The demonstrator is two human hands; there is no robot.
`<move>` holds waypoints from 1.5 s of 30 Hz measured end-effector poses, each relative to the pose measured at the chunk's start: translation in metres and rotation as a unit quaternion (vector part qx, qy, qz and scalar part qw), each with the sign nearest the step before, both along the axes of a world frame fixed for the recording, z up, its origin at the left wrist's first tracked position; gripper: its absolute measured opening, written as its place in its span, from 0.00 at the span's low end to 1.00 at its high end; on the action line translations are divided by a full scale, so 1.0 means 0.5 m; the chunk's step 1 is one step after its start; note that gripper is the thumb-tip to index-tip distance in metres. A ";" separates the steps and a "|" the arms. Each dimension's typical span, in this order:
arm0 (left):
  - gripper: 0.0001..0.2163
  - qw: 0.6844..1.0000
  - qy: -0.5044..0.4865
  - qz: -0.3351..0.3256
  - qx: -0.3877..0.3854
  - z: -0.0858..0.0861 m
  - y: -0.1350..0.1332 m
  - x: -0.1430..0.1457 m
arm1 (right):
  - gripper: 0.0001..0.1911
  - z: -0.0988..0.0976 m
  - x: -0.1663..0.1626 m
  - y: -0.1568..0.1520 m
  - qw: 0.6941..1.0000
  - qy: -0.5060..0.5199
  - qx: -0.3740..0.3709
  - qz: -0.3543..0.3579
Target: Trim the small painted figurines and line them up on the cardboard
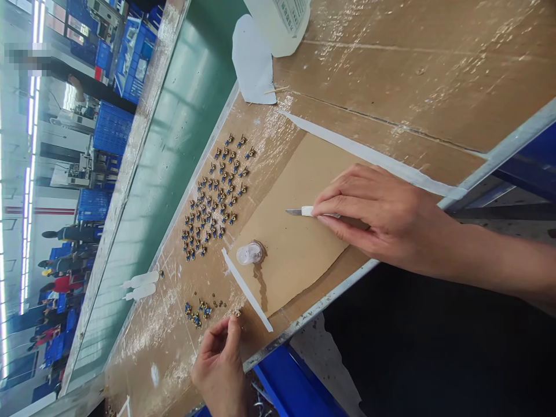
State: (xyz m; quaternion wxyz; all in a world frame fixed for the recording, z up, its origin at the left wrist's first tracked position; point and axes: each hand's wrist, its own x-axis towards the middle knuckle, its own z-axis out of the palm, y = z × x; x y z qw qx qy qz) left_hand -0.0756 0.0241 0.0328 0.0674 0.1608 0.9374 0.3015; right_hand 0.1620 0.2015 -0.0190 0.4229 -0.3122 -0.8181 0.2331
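My right hand (369, 214) grips a small knife (299, 211) by its white handle, its short blade pointing over a sheet of brown cardboard (286, 255). Between thumb and finger of my left hand (223, 353) is a tiny gold-coloured piece (237, 313), at the table's near side. Close to that hand lies a small heap of blue-and-gold pieces (197, 313), with several little round bits (219, 303) beside it. Many like pieces (217, 197) stand in rows beyond the cardboard. A small clear cup (249, 253) sits on the cardboard beside a wet streak.
White tape strips (369, 150) edge the cardboard. Two white squeeze bottles (141, 285) lie near the far edge. A large translucent jug (284, 26) stands on the table beside white paper (254, 63). A blue bin (295, 382) is below the table edge. People and machines are beyond.
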 end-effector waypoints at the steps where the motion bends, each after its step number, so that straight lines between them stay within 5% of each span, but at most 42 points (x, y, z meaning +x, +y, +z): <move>1: 0.11 1.000 0.001 -0.001 -0.001 0.000 0.000 0.001 | 0.08 0.000 0.000 0.000 1.000 0.001 0.001 0.000; 11: 0.17 0.998 0.003 -0.068 -0.016 -0.009 -0.031 -0.024 | 0.06 0.009 -0.006 -0.050 0.995 0.062 0.042 0.067; 16: 0.17 0.991 -0.006 -0.130 -0.017 -0.022 -0.053 -0.044 | 0.07 0.027 -0.094 -0.154 0.973 0.008 0.066 0.222; 21: 0.16 0.985 0.001 -0.170 -0.017 -0.024 -0.059 -0.044 | 0.05 0.012 -0.189 -0.190 0.950 -0.066 0.104 0.287; 45: 0.14 0.991 -0.024 -0.127 -0.034 -0.006 -0.040 -0.008 | 0.06 -0.001 -0.217 -0.192 0.945 -0.116 0.101 0.288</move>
